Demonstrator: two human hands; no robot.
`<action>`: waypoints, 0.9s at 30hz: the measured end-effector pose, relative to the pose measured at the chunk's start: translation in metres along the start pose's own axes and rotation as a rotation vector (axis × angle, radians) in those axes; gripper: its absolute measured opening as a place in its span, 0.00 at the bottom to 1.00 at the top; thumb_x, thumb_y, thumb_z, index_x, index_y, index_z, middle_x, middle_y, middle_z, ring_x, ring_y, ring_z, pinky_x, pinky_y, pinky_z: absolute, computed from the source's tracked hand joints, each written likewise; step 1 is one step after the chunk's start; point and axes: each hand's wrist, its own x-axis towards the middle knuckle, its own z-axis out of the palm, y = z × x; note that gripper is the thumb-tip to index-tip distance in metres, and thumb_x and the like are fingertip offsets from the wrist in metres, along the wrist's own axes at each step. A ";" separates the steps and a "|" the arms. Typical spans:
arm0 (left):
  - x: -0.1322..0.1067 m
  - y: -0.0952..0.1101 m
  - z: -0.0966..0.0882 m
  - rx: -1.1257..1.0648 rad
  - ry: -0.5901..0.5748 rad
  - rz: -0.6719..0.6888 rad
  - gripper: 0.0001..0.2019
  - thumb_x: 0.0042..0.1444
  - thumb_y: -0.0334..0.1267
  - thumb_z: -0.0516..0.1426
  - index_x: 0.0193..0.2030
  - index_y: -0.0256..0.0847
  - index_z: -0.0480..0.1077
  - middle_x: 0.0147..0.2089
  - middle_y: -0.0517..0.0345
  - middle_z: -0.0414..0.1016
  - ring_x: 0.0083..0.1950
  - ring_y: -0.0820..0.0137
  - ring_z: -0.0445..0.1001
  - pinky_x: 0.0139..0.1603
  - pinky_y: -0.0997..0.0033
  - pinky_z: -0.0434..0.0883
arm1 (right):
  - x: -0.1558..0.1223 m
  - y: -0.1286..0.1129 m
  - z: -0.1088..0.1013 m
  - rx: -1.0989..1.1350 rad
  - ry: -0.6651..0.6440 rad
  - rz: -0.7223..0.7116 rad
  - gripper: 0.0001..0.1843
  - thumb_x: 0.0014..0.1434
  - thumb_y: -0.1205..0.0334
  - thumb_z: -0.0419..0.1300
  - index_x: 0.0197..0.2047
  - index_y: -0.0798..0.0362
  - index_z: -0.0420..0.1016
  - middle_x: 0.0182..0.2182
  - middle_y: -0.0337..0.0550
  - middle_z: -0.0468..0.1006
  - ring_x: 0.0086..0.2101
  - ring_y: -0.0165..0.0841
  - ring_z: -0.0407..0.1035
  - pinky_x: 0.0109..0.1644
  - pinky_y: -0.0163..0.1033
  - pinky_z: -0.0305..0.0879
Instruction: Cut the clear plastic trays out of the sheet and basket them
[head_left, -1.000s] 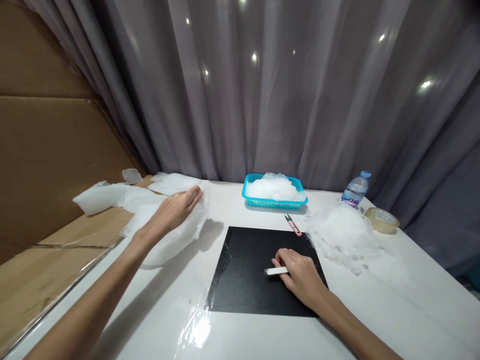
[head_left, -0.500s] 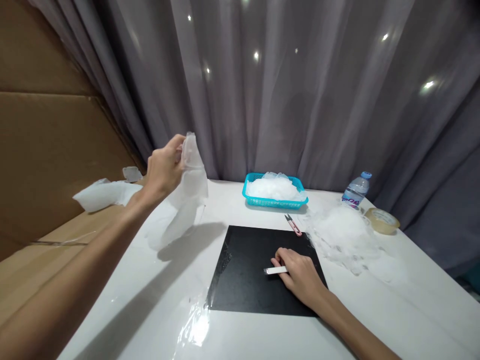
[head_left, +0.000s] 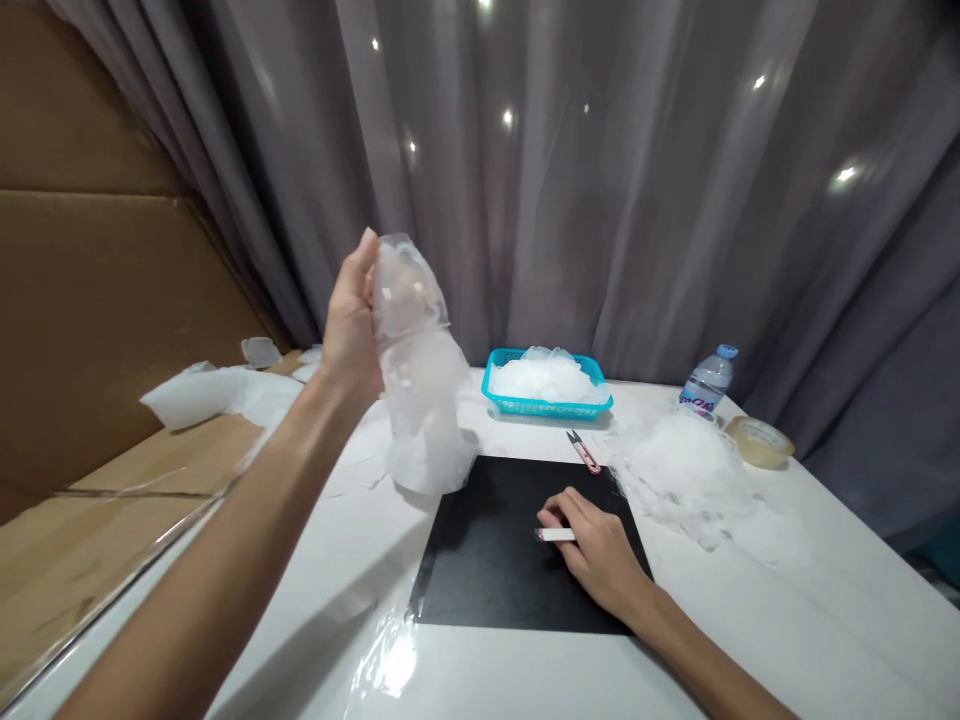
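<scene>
Raised above the left part of the table, my left hand (head_left: 354,325) grips a sheer, whitish, see-through piece (head_left: 424,400) by its upper edge. It hangs down past the far left corner of a black mat (head_left: 495,570); whether it is cloth or plastic I cannot tell. On the mat rests my right hand (head_left: 596,545), its fingers closed round a slim white tool (head_left: 556,535) with a dark tip. The rest of the tool is hidden in the hand. Just beyond the mat's far edge lie pink thread snips (head_left: 585,452).
A turquoise basket (head_left: 547,407) of white sheer material stands at the back. To the right are a fluffy white heap (head_left: 686,460), a water bottle (head_left: 707,382) and a tape roll (head_left: 759,442). More white pieces (head_left: 202,392) lie on cardboard (head_left: 150,455) at left.
My left hand has risen slightly and moved right, turning the sheer piece so its broad face shows and hangs closer to the mat. My right hand stays nearly still with the white tool.
</scene>
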 end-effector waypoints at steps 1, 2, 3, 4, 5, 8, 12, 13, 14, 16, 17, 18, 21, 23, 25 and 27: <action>-0.006 0.005 0.009 -0.131 -0.057 -0.121 0.26 0.73 0.58 0.42 0.30 0.42 0.59 0.27 0.58 0.62 0.26 0.72 0.70 0.29 0.70 0.71 | 0.000 -0.002 -0.002 0.037 0.015 0.001 0.13 0.77 0.55 0.49 0.42 0.49 0.71 0.38 0.41 0.78 0.35 0.34 0.76 0.36 0.38 0.65; -0.012 0.009 0.018 -0.225 -0.066 -0.200 0.26 0.73 0.58 0.42 0.30 0.42 0.58 0.27 0.59 0.62 0.24 0.73 0.68 0.27 0.71 0.70 | 0.001 -0.004 -0.004 0.071 0.032 0.001 0.13 0.76 0.54 0.50 0.46 0.49 0.72 0.40 0.42 0.79 0.38 0.35 0.77 0.38 0.38 0.67; -0.017 0.011 0.028 -0.295 -0.081 -0.246 0.25 0.74 0.57 0.43 0.30 0.42 0.57 0.27 0.60 0.60 0.23 0.74 0.66 0.26 0.72 0.68 | 0.000 -0.006 -0.006 0.099 0.052 0.004 0.13 0.76 0.53 0.50 0.50 0.49 0.72 0.42 0.43 0.79 0.39 0.35 0.77 0.39 0.38 0.69; -0.022 0.013 0.037 -0.333 -0.094 -0.257 0.25 0.74 0.56 0.45 0.29 0.42 0.56 0.26 0.61 0.58 0.22 0.76 0.63 0.24 0.73 0.65 | 0.000 -0.008 -0.007 0.123 0.074 0.010 0.15 0.75 0.51 0.51 0.54 0.49 0.72 0.43 0.44 0.79 0.38 0.35 0.77 0.39 0.38 0.70; -0.026 0.013 0.046 -0.350 -0.121 -0.242 0.25 0.74 0.54 0.47 0.28 0.43 0.55 0.25 0.62 0.56 0.21 0.77 0.60 0.22 0.74 0.62 | 0.000 -0.009 -0.008 0.143 0.092 0.023 0.17 0.74 0.50 0.52 0.59 0.49 0.70 0.45 0.45 0.78 0.36 0.35 0.76 0.38 0.38 0.70; -0.040 0.013 0.067 -0.293 -0.232 -0.058 0.25 0.72 0.54 0.53 0.27 0.43 0.55 0.26 0.63 0.52 0.22 0.77 0.53 0.21 0.74 0.55 | -0.002 -0.010 -0.008 0.186 0.141 0.077 0.26 0.72 0.46 0.55 0.68 0.48 0.63 0.49 0.46 0.77 0.28 0.31 0.69 0.34 0.38 0.71; -0.059 0.014 0.077 -0.167 -0.340 0.152 0.25 0.69 0.52 0.59 0.28 0.43 0.54 0.28 0.64 0.49 0.25 0.75 0.51 0.25 0.72 0.55 | -0.001 -0.007 -0.011 0.222 0.219 0.133 0.37 0.69 0.45 0.58 0.75 0.49 0.52 0.52 0.49 0.76 0.29 0.31 0.66 0.37 0.40 0.73; -0.063 0.013 0.077 -0.149 -0.360 0.164 0.24 0.70 0.51 0.58 0.28 0.43 0.54 0.28 0.64 0.49 0.25 0.74 0.51 0.26 0.72 0.56 | 0.001 -0.007 -0.012 0.234 0.218 0.140 0.38 0.69 0.46 0.58 0.75 0.49 0.52 0.52 0.49 0.76 0.29 0.31 0.65 0.37 0.40 0.73; -0.067 0.012 0.078 -0.135 -0.376 0.169 0.23 0.71 0.50 0.57 0.29 0.43 0.54 0.28 0.64 0.49 0.26 0.74 0.51 0.27 0.71 0.56 | 0.002 -0.007 -0.014 0.253 0.202 0.144 0.37 0.68 0.46 0.59 0.75 0.48 0.53 0.53 0.49 0.75 0.29 0.31 0.65 0.38 0.40 0.73; -0.073 0.009 0.078 -0.104 -0.399 0.170 0.21 0.72 0.48 0.56 0.29 0.43 0.55 0.28 0.64 0.52 0.27 0.73 0.54 0.28 0.71 0.58 | 0.006 -0.010 -0.015 0.314 0.155 0.147 0.32 0.69 0.47 0.59 0.72 0.45 0.60 0.54 0.47 0.75 0.31 0.32 0.66 0.39 0.40 0.72; -0.075 0.006 0.077 -0.082 -0.406 0.173 0.21 0.72 0.47 0.56 0.30 0.43 0.55 0.28 0.64 0.54 0.28 0.73 0.56 0.30 0.71 0.59 | 0.008 -0.013 -0.015 0.356 0.135 0.143 0.29 0.69 0.48 0.59 0.69 0.45 0.64 0.54 0.47 0.75 0.33 0.32 0.68 0.41 0.40 0.72; -0.077 0.003 0.076 -0.049 -0.409 0.178 0.20 0.73 0.47 0.55 0.30 0.43 0.56 0.29 0.64 0.56 0.28 0.73 0.58 0.31 0.71 0.60 | 0.010 -0.017 -0.015 0.403 0.117 0.129 0.24 0.69 0.49 0.59 0.65 0.45 0.70 0.53 0.46 0.76 0.35 0.33 0.70 0.43 0.40 0.72; -0.081 -0.006 0.068 0.153 -0.410 0.187 0.19 0.74 0.50 0.52 0.32 0.43 0.57 0.28 0.64 0.61 0.28 0.72 0.62 0.32 0.71 0.60 | 0.014 -0.029 -0.014 0.530 0.096 0.086 0.11 0.71 0.53 0.58 0.45 0.49 0.79 0.45 0.45 0.80 0.41 0.37 0.73 0.49 0.42 0.70; -0.082 -0.010 0.057 0.348 -0.436 0.195 0.20 0.70 0.55 0.55 0.34 0.44 0.58 0.26 0.66 0.60 0.25 0.72 0.60 0.29 0.70 0.57 | 0.014 -0.034 -0.016 0.569 0.116 0.113 0.13 0.72 0.54 0.56 0.39 0.50 0.77 0.37 0.43 0.79 0.39 0.36 0.72 0.46 0.40 0.70; -0.080 -0.013 0.043 0.520 -0.497 0.204 0.23 0.62 0.60 0.61 0.34 0.45 0.59 0.25 0.68 0.57 0.24 0.72 0.58 0.27 0.70 0.54 | 0.013 -0.035 -0.020 0.586 0.154 0.179 0.14 0.73 0.52 0.56 0.39 0.50 0.76 0.34 0.41 0.78 0.35 0.34 0.71 0.41 0.38 0.69; -0.076 -0.016 0.028 0.625 -0.583 0.207 0.26 0.55 0.63 0.66 0.34 0.45 0.61 0.25 0.67 0.58 0.24 0.71 0.59 0.27 0.70 0.53 | 0.012 -0.031 -0.024 0.606 0.193 0.215 0.14 0.73 0.51 0.55 0.42 0.50 0.76 0.35 0.41 0.78 0.36 0.34 0.72 0.40 0.37 0.69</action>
